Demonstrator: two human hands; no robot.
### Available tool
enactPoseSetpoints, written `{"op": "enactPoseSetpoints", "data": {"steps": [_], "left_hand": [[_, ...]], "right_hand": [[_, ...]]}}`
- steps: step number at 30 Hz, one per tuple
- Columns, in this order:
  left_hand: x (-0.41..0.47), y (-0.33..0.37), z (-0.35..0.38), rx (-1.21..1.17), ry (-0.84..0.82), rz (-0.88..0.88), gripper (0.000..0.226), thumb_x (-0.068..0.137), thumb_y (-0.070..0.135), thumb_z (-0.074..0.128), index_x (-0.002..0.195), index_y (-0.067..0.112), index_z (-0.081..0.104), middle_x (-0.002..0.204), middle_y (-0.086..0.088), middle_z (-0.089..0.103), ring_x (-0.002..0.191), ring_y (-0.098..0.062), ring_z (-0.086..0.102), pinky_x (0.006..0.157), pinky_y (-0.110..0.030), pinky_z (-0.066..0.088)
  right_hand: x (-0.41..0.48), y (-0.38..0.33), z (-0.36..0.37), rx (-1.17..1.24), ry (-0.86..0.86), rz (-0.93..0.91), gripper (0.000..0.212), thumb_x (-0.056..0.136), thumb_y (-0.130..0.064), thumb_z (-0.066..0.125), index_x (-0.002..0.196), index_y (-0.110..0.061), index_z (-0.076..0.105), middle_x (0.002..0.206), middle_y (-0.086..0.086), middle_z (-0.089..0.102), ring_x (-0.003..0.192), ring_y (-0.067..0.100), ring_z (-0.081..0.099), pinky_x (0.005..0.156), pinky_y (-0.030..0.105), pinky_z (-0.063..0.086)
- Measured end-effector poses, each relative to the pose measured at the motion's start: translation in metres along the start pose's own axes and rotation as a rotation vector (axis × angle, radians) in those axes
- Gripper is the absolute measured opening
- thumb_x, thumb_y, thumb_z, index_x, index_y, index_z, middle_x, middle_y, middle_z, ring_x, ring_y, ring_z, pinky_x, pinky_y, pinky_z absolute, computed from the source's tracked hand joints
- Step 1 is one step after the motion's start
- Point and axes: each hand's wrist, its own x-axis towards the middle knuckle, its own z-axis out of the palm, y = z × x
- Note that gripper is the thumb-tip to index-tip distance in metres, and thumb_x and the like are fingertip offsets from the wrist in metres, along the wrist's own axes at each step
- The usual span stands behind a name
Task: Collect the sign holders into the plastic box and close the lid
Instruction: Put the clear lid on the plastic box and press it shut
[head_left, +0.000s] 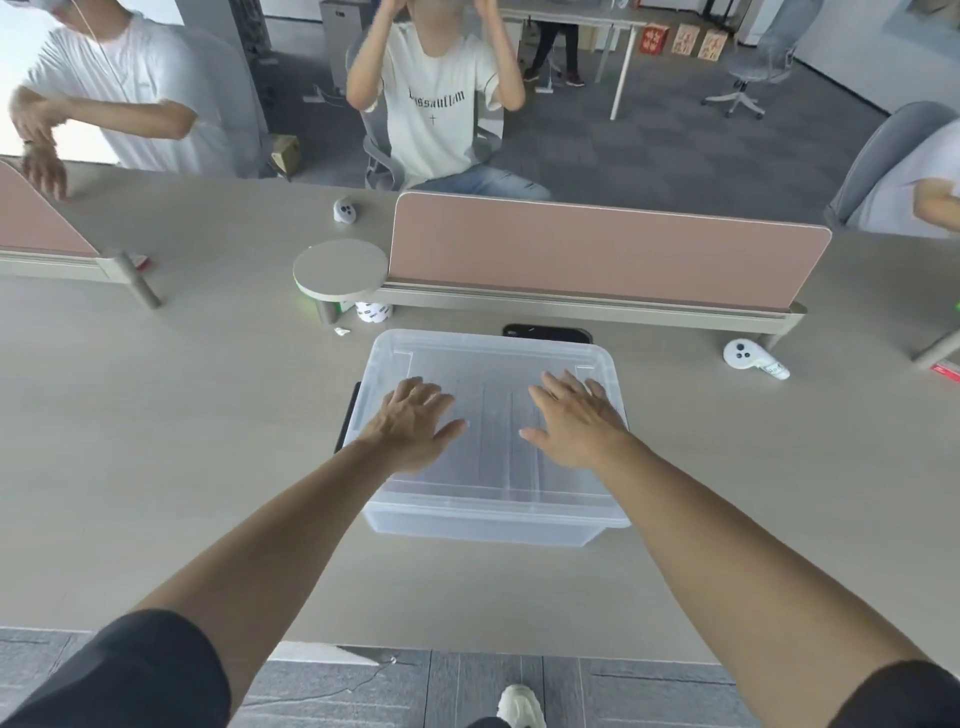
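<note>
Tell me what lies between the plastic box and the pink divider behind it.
In the head view, a flat black object, perhaps a phone, lies on the table between the plastic box and the pink divider, partly hidden by the box.

- The plastic box (488, 525) and its lid (498, 364) are clear and colourless, a little milky.
- The desk (156, 415) is pale beige-grey, plain, without pattern.
- The divider panel (597, 249) is dusty pink with a light grey base.
- The round shelf (340, 263) is off-white.
- The phone (545, 332), behind the box, is black.
- The near controller (744, 355), toward the right edge of the desk, and the far controller (345, 210), toward its far edge, are white with dark buttons.
- The left sleeve (130, 675) and the right sleeve (909, 696) are black.
- The carpet (623, 156) is grey with a faint chequered pattern.
- The T-shirt (436, 130) of the person across the desk is white with black letters.
</note>
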Motion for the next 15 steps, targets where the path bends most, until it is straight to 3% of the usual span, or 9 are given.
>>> {"op": "enactPoseSetpoints", "data": {"steps": [2,5,9,15], "left_hand": [[0.015,0.005,0.006,0.03,-0.011,-0.025,0.072,0.092,0.066,0.021,0.15,0.023,0.025,0.16,-0.005,0.018,0.149,-0.027,0.006,0.12,-0.044,0.008],[0.026,0.004,0.023,0.076,-0.044,-0.072,0.083,0.088,0.07,0.009,0.154,0.021,-0.001,0.162,-0.002,-0.009,0.149,-0.018,-0.012,0.121,-0.04,-0.006],[0.029,0.0,0.045,0.148,-0.04,-0.096,0.086,0.085,0.074,0.001,0.152,0.022,-0.012,0.159,0.001,-0.018,0.146,-0.016,-0.019,0.12,-0.042,-0.008],[0.045,-0.002,0.055,0.183,0.007,-0.113,0.085,0.085,0.077,0.002,0.151,0.027,-0.014,0.158,-0.001,-0.021,0.146,-0.019,-0.02,0.12,-0.045,-0.008]], "right_hand": [[0.019,-0.009,0.001,0.067,-0.021,0.032,0.074,0.098,-0.061,0.026,0.157,-0.02,0.009,0.166,0.005,-0.002,0.152,0.029,-0.005,0.121,0.05,0.001],[0.038,-0.015,0.021,0.14,-0.052,0.043,0.07,0.1,-0.058,0.013,0.157,-0.023,-0.006,0.165,0.004,-0.011,0.151,0.026,-0.014,0.121,0.048,-0.005],[0.043,-0.01,0.064,0.153,0.04,0.031,0.067,0.099,-0.058,0.002,0.156,-0.025,-0.011,0.163,0.001,-0.018,0.15,0.024,-0.017,0.121,0.046,-0.006],[0.065,-0.002,0.077,0.14,0.138,-0.017,0.067,0.1,-0.057,0.006,0.157,-0.024,-0.005,0.164,0.003,-0.013,0.151,0.026,-0.011,0.122,0.048,-0.001]]}}
